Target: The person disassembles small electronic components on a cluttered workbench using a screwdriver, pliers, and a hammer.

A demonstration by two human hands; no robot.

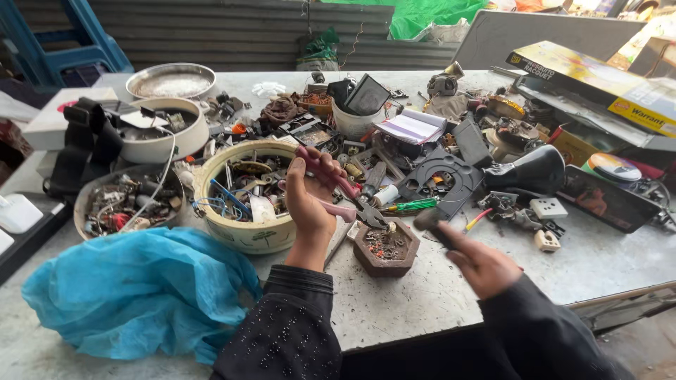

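Workshop tabletop [436,295], mid-job: your left hand [310,200] is raised with the palm toward you, fingers wrapped round the handles of a pair of red-and-pink-handled steel pliers [350,193]. Their dark nose points down toward four o'clock, over the hexagonal brown dish of small rusty parts [386,248].

Your right hand [482,266], low at four o'clock from the left, is closed on a small dark piece [431,224], which sticks out toward the pliers. It is blurred, so its kind cannot be told.

The two are near but apart, and the plier nose touches nothing. By the look of it you are at the bringing-together stage, with the tool gripped and the piece offered up but not yet bitten.

- **Next move:** it seems to call for steadying the right hand first, then lining the nose up with the end of the piece (a loose grip could drop it among the clutter).
- **At nine o'clock:** just beside your left hand sits the round cream ceramic bowl of wires and scrap [243,236].
- **At seven o'clock:** the crumpled blue plastic bag [141,292] lies lower on the tabletop.
- **At two o'clock:** the green-handled screwdriver [412,205] lies beyond the dish.
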